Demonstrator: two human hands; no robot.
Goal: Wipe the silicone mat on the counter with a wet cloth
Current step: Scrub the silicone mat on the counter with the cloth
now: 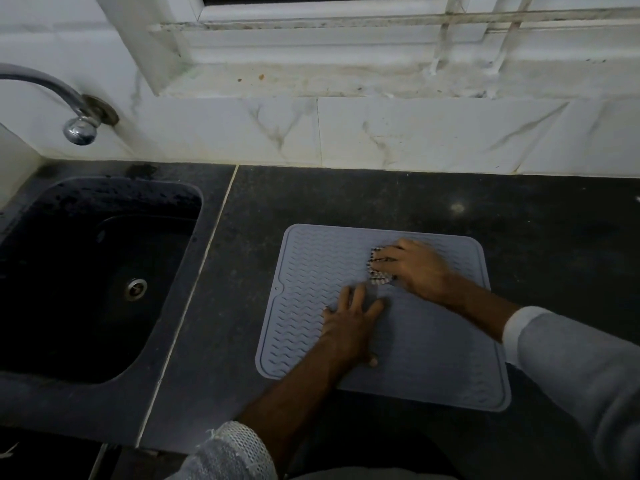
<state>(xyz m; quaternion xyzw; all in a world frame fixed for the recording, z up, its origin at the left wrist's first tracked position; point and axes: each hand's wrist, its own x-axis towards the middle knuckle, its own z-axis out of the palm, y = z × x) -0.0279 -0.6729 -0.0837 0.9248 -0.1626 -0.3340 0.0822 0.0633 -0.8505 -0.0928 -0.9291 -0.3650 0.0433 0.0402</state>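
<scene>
A grey silicone mat (433,358) with a wavy ridge pattern lies flat on the dark counter (346,195). My right hand (415,268) presses a small checked cloth (377,271) onto the mat's upper middle; only the cloth's left edge shows under the fingers. My left hand (349,327) rests flat on the mat just below and to the left, fingers spread, holding nothing.
A dark sink (86,271) with a metal drain is set into the counter at the left. A chrome tap (79,126) comes out of the white marble-tiled wall above it. A window sill runs along the back.
</scene>
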